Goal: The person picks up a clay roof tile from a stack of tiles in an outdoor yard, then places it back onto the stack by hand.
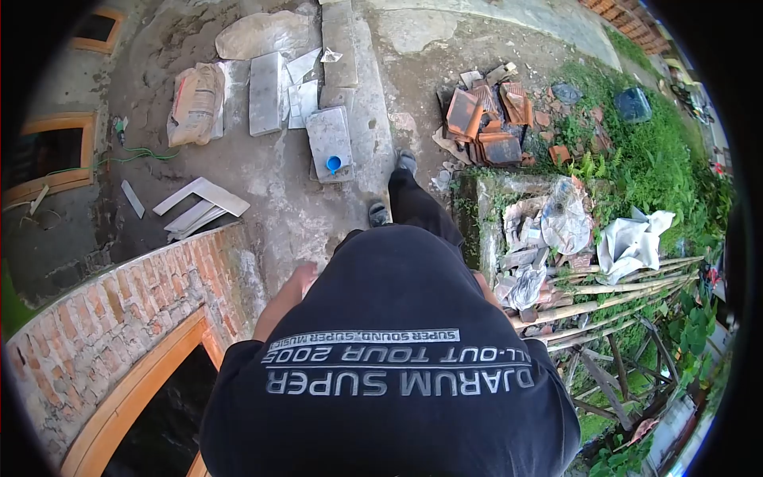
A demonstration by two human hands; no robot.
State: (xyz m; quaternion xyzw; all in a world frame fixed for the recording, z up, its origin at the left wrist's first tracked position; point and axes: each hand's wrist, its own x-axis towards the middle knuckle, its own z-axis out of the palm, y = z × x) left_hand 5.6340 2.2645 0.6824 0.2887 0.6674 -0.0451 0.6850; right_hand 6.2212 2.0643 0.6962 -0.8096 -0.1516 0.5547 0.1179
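My left hand (304, 274) hangs beside my body, left of my dark shirt (389, 294). Its fingers are mostly hidden behind the shirt, and nothing shows in it. Of my right arm only a strip of forearm (486, 291) is visible; the right hand is out of sight. Ahead on the concrete, a blue cup (334, 165) rests on a pale grey slab (327, 135), well beyond either hand. My feet are in sandals (377, 213), one ahead of the other.
Left of the path lie a cement sack (196, 105), a long grey block (265, 94) and white offcuts (200, 208). A brick wall (151, 294) runs at my left. Roof tiles (489, 119), rubble and bamboo poles (612, 290) lie to the right.
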